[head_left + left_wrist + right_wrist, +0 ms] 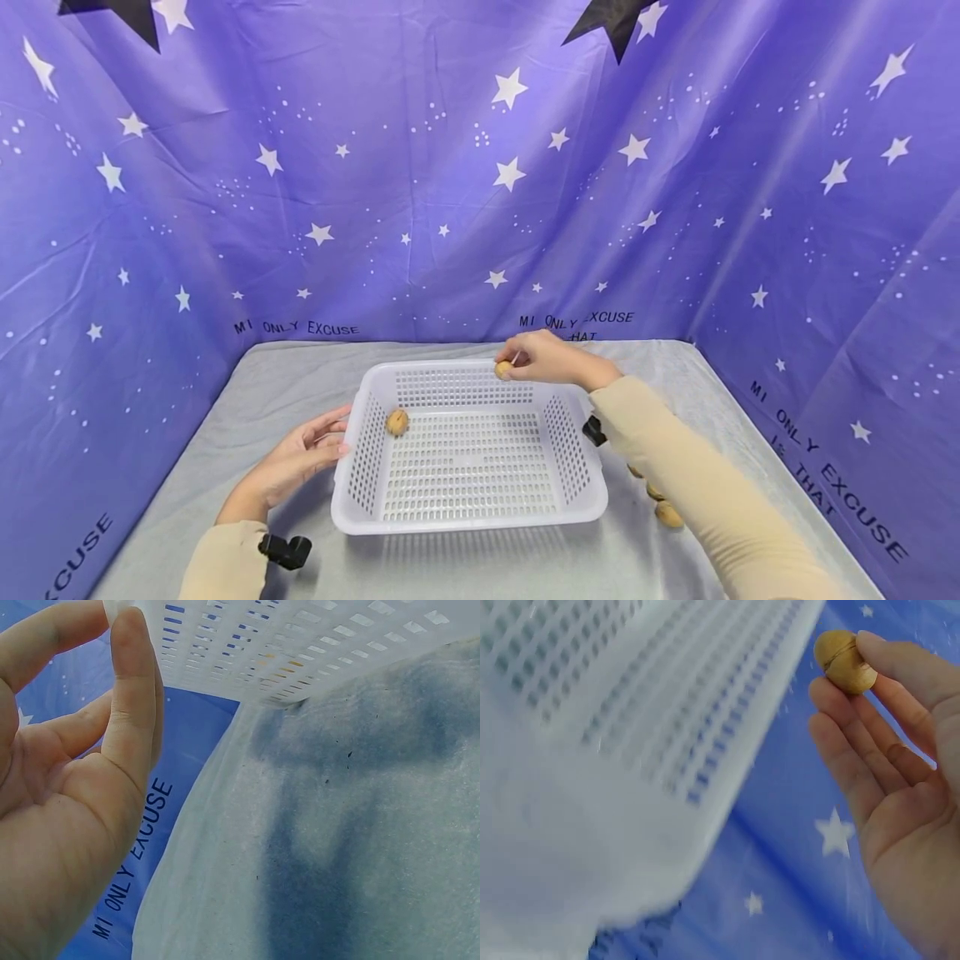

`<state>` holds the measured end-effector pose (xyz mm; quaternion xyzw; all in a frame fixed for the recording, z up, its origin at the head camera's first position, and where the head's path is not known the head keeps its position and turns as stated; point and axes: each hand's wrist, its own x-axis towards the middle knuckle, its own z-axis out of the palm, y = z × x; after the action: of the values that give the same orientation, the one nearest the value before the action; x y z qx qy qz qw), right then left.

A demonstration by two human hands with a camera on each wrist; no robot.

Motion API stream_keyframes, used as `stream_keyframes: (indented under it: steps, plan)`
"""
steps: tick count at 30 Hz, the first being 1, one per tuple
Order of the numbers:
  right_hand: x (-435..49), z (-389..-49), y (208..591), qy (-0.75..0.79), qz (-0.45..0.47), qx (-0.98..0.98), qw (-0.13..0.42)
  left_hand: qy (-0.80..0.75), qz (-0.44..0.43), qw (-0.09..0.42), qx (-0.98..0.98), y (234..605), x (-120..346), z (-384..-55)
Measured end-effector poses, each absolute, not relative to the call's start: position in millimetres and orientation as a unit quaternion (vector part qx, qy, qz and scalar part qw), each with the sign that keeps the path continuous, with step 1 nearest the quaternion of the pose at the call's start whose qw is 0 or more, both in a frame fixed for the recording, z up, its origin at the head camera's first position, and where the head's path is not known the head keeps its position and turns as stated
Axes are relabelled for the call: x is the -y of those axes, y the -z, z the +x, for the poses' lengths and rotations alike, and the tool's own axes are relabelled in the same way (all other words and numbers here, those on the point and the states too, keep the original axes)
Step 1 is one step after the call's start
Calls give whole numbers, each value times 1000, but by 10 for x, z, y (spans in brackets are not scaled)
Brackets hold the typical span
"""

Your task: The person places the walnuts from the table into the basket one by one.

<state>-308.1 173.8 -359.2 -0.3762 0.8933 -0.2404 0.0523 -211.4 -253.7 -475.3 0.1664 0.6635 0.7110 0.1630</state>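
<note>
A white plastic basket (468, 527) with slotted walls stands in front of me. My left hand (303, 454) holds its left rim; in the left wrist view the thumb (131, 645) and a finger meet at the rim. One walnut (397, 422) lies inside, near the left wall. Above the basket's far rim, my right hand (551, 360) pinches another walnut (845, 662) between thumb and fingertips. The right wrist view shows the seam of its shell and the other fingers loosely extended below it.
Several walnuts (667, 514) lie on the grey cloth (300, 367) right of the basket, partly hidden by the right sleeve (697, 467). Purple star-printed curtains (420, 208) close in the back and both sides. Black wrist mounts (285, 552) stick out from the sleeves.
</note>
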Motion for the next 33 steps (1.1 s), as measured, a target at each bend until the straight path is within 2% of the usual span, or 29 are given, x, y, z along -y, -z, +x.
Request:
stream_keyframes:
  steps: [10,20,33]
  plan:
    - [-1118,-3128,3964,246,-396,-878,107,-710,164,166,-664,4748,2536,-2108]
    - [-723,-3136,4347,282,-347,-880,160,-709,162,160,-667,4741,2549,-2094]
    - [-559,-3110,4624,284,-299,-896,166,-708,170,161,-667,4757,2545,-2121]
